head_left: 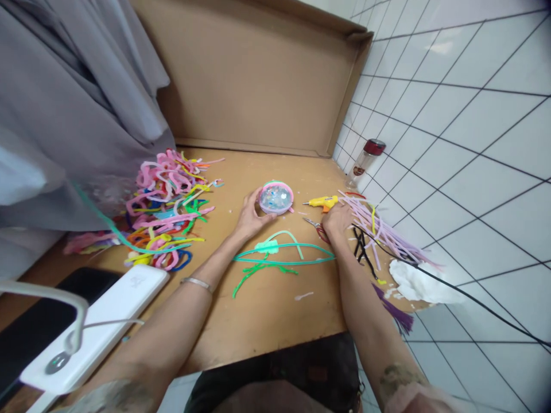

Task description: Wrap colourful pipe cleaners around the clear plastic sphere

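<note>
My left hand (pixel 250 214) is closed round the side of a clear, round ball-like thing (pixel 276 198) with a pink rim and coloured specks inside, thumb in front and fingers behind. To the right, my right hand (pixel 338 219) is closed at the grip of a yellow hot glue gun (pixel 323 202), whose nozzle points left toward the ball. Red-handled scissors (pixel 317 228) lie just beside that hand, partly under it. Nearer to me are bent teal pipe cleaners (pixel 284 261) and twisted green pipe cleaners (pixel 264 267).
Tangled colourful pipe cleaners (pixel 166 201) are heaped at left. Lilac pipe cleaners (pixel 379 226), black pieces (pixel 364 252) and white fluffy stuffing (pixel 419 281) lie at right, crossed by a black cord. A bottle (pixel 361 166), white power bank (pixel 142 287) and cardboard (pixel 258 80) border the table.
</note>
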Tool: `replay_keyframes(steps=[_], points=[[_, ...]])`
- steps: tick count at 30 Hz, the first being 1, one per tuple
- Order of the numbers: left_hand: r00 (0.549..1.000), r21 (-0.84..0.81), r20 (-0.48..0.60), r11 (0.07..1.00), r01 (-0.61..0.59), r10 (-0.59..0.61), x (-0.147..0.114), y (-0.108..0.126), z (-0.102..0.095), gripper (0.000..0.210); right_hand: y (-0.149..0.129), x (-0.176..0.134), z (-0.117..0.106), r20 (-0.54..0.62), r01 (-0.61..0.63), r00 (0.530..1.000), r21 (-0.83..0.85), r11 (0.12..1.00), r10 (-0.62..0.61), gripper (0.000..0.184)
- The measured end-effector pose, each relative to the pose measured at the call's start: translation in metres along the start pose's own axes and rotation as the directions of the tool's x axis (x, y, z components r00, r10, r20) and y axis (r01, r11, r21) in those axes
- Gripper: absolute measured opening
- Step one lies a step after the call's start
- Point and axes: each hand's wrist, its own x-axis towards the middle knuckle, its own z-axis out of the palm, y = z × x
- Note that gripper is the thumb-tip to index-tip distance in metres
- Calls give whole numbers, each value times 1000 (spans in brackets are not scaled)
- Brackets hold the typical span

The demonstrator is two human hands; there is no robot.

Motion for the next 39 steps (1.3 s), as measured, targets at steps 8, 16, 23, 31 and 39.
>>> replay_keyframes(steps=[8,16,23,31,39], points=[[1000,-12,2,1000,-1,1,0,-1,0,87,-6,4,-22,-166,120,981,114,986,-100,45],[1000,43,16,999,26,-26,0,6,-3,86,24,9,-3,-77,-41,997,-154,987,29,37],[999,99,14,994,38,-40,0,7,-3,83,25,8,1,-7,-85,996,-225,971,85,39],[1000,96,-5,995,10,-10,-1,3,-2,84,6,0,-8,-145,179,972,-48,983,-185,38],[999,105,-40,994,20,-16,0,3,-1,87,-23,-26,6,-47,260,964,367,893,-261,20]])
